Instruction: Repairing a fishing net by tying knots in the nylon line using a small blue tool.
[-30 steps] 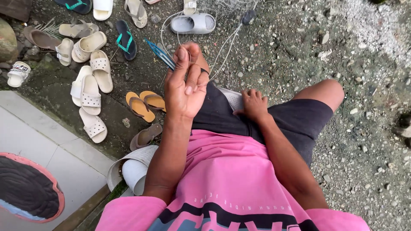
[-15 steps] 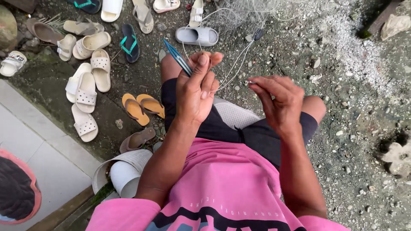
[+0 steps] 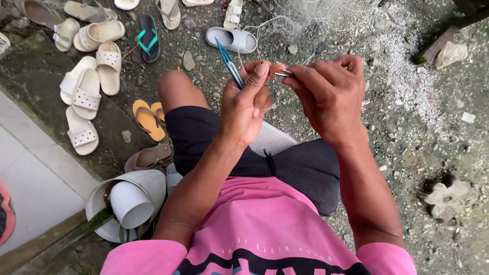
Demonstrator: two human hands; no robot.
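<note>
Blue netting needle (image 3: 229,63) tip up-left

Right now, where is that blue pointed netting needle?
In the head view, the blue netting needle is held in the left hand, just left of centre above the person's knee, its tip pointing up-left toward the grey slide sandal.

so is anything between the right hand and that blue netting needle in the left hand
Nothing visible. The left hand holds the blue netting needle, and the right hand pinches a small metal tool beside it, fingertips nearly meeting.
</note>
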